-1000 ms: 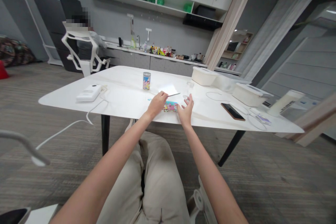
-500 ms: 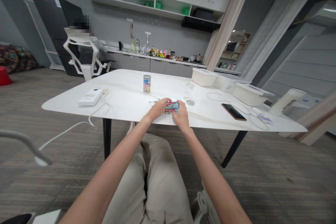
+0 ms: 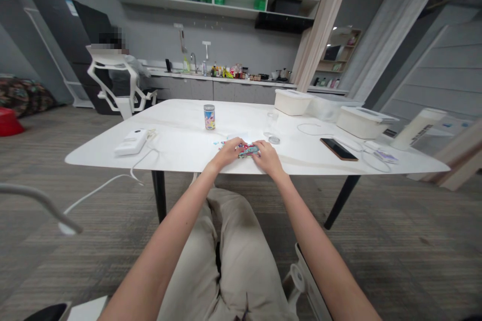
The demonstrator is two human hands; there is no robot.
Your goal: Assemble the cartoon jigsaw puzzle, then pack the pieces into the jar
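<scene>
A: Where do we have the printed piece (image 3: 249,150)?
B: Between our two hands, low over the near edge of the table (image 3: 181,158); its long axis runs roughly side to side, from one hand towards the other.
A: Which hand is nearer?
B: Neither, as far as we can see; our left hand (image 3: 228,153) is at its left end, our right hand (image 3: 268,157) at its right, and both seem to touch it.
A: How far open are they?
B: Both are partly closed, fingers curled inward; the fingertips are too small and blurred for us to tell whether either truly grips.
A: And around them?
B: Small coloured bits (image 3: 223,144) lie just beyond our left hand; the lid (image 3: 274,140) lies flat beyond our right; the tin (image 3: 210,118) stands upright farther back, to the left; our phone (image 3: 339,149) lies well apart, to the right.
</scene>
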